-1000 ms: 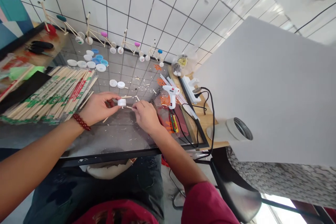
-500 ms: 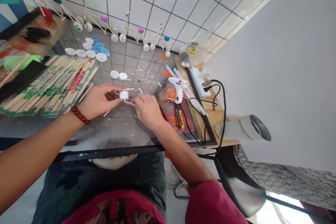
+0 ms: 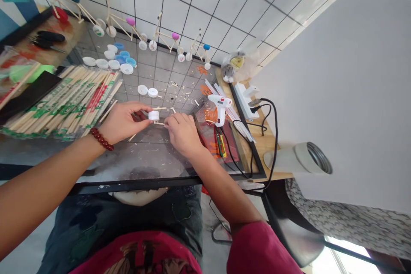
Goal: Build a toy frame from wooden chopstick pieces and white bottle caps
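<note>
My left hand [image 3: 123, 122] pinches a white bottle cap [image 3: 153, 115] between thumb and fingers, just over the glass tabletop. Right of it, my right hand [image 3: 183, 133] has its fingertips closed on the end of a short wooden stick [image 3: 159, 123], whose other end reaches under the cap. Whether stick and cap are joined I cannot tell. Another short stick [image 3: 159, 108] shows just behind the cap. Two more white caps [image 3: 147, 90] lie a little farther back, side by side.
Packed chopsticks [image 3: 64, 102] cover the left side. White and blue caps [image 3: 120, 60] are grouped behind them. Several small stick-and-cap models [image 3: 163, 36] stand along the tiled wall. To the right are a white glue gun [image 3: 220, 109], a cutter [image 3: 221, 143] and a power strip [image 3: 246, 102].
The view has shifted slightly, so everything sits a little farther right. Both hands keep the same hold on the cap and the stick.
</note>
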Available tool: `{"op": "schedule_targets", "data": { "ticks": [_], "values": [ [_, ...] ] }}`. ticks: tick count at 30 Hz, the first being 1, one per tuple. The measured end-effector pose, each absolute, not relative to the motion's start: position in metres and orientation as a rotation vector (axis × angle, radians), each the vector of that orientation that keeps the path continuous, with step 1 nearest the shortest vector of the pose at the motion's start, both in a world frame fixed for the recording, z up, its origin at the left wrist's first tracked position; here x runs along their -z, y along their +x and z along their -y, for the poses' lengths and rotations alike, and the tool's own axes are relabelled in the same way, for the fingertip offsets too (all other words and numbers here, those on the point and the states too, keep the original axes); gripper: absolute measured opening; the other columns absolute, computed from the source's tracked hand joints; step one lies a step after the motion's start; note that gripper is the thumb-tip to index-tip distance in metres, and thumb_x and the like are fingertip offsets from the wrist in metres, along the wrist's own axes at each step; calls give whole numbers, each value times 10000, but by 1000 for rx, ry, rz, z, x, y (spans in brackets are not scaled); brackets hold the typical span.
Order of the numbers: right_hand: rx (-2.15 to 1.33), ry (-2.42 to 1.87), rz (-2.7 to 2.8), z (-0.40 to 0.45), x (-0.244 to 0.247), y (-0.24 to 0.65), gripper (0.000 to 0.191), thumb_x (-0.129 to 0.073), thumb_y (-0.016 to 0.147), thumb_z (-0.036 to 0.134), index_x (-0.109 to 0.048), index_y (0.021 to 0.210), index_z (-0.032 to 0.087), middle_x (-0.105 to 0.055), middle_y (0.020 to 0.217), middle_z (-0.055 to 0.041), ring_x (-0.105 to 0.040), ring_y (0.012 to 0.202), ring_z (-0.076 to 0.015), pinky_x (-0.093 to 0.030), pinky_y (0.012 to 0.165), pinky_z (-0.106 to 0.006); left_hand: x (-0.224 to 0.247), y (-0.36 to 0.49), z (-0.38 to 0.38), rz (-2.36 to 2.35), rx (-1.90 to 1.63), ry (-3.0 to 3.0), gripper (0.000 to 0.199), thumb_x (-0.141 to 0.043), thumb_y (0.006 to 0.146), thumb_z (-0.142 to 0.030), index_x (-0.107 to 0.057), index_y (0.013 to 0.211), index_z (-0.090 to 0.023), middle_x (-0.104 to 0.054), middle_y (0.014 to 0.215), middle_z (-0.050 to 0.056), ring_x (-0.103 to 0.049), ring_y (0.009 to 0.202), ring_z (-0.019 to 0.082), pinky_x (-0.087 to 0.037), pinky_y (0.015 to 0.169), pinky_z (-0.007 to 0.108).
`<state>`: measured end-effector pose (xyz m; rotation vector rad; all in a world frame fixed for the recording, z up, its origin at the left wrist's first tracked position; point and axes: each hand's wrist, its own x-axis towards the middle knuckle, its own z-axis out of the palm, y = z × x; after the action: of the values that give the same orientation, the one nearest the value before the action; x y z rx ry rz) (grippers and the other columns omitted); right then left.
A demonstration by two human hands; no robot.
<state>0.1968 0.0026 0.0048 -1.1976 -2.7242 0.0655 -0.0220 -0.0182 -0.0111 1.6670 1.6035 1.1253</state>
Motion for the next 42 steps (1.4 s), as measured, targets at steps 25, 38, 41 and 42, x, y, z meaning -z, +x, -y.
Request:
{"op": "schedule_targets", "data": {
  "ticks": [25,38,41,42],
  "values": [
    [-51,-1154,2749,-4,1,194,273,-446,1108,259,-708,1147,192,-715,1111,-123,-558,1060,-276,-321,888,-379,7,-19,19,-1529,-1161,1648,333,-808,690,-425,-830,941,-208,-785,1070,94,-688,702,178,-606,674,332],
    [-52,-1180,2741,-4,-1,193,282,-441,1113,261,-710,1134,179,-716,1106,-132,-566,1049,-276,-316,878,-372,5,-19,20,-1533,-1146,1663,287,-791,696,-380,-836,937,-230,-789,1060,75,-697,707,184,-612,675,332],
    [-56,-1173,2742,-4,-1,193,293,-426,1117,264,-706,1134,181,-716,1107,-133,-564,1050,-276,-317,881,-374,5,-18,20,-1548,-1137,1644,295,-807,691,-402,-832,935,-238,-789,1073,73,-699,720,186,-618,691,337],
    [-59,-1173,2744,-4,-1,193,295,-422,1118,264,-705,1138,181,-715,1111,-134,-563,1052,-276,-316,881,-376,5,-18,19,-1549,-1136,1639,300,-814,688,-411,-831,934,-240,-788,1076,73,-701,725,189,-618,694,338]
  ]
}}
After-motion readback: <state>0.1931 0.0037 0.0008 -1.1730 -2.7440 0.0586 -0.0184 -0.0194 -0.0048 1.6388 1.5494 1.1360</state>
